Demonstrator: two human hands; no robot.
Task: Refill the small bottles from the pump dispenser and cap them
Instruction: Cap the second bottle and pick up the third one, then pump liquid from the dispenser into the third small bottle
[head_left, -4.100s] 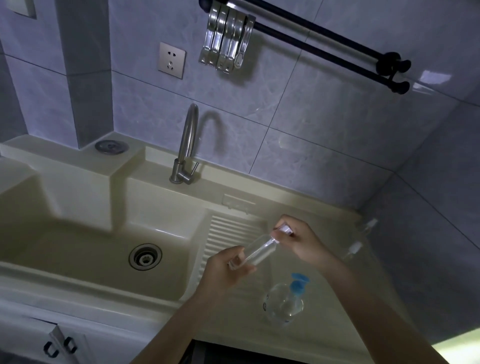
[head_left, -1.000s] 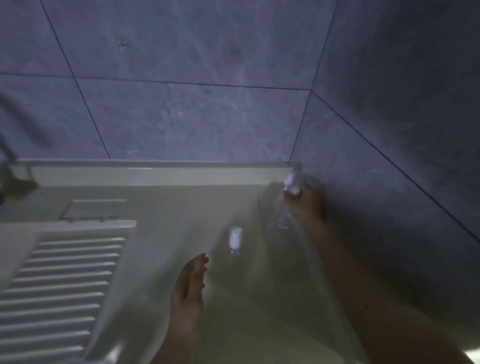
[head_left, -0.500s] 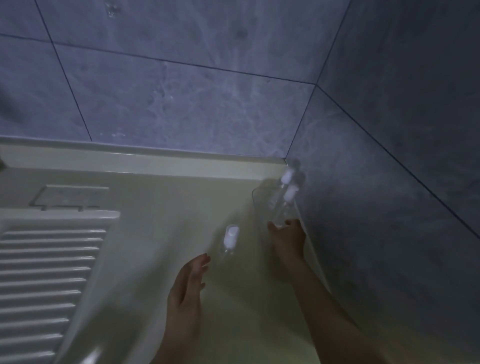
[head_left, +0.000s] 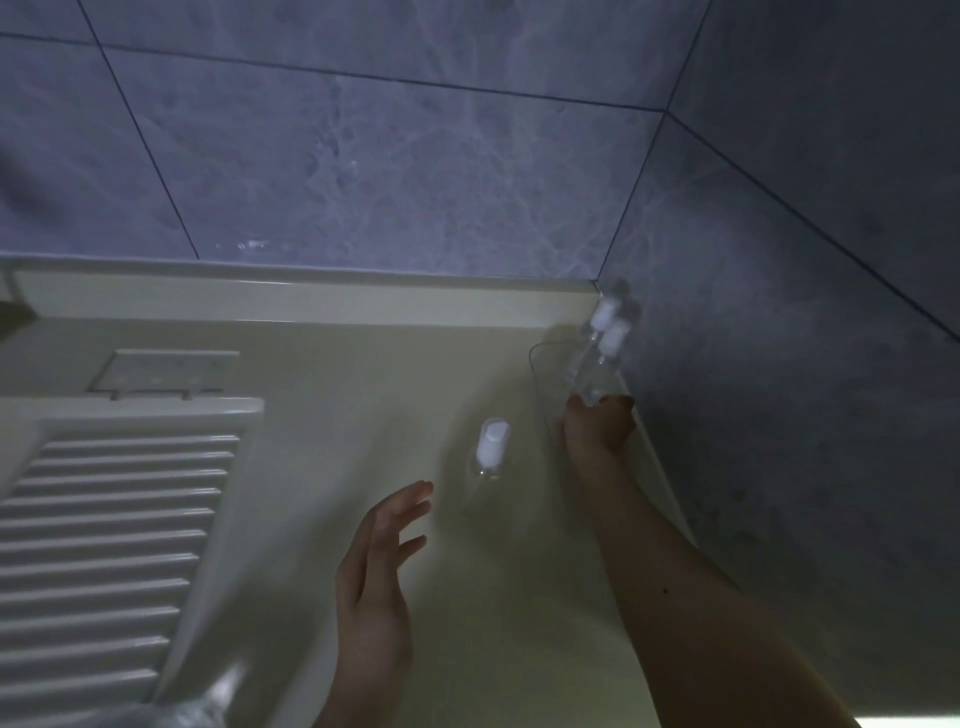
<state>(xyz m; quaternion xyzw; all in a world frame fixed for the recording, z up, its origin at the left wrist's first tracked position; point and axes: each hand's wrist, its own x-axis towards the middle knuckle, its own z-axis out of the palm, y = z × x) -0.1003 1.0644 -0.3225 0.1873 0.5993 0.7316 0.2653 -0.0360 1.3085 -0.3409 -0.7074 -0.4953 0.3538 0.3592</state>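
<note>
A small clear bottle with a white cap (head_left: 489, 448) stands on the cream counter. My left hand (head_left: 378, 556) hovers just short of it, fingers straight and spread, holding nothing. Two more capped clear bottles (head_left: 597, 353) lean in the wall corner inside a clear container (head_left: 540, 364). My right hand (head_left: 597, 427) is at the near end of that container, fingers curled at the bottles' bases; whether it grips anything is not plain. The clear pump dispenser (head_left: 208, 699) shows only as a blur at the bottom left.
The ribbed washboard slope (head_left: 104, 519) of the sink lies to the left. A raised ledge (head_left: 311, 296) runs along the tiled back wall, and the tiled side wall (head_left: 805, 364) closes in the right. The light is dim.
Since four seconds ago the view swung to the corner. In the last second my right hand slid from a bottle's cap down to its base. My left hand stayed open.
</note>
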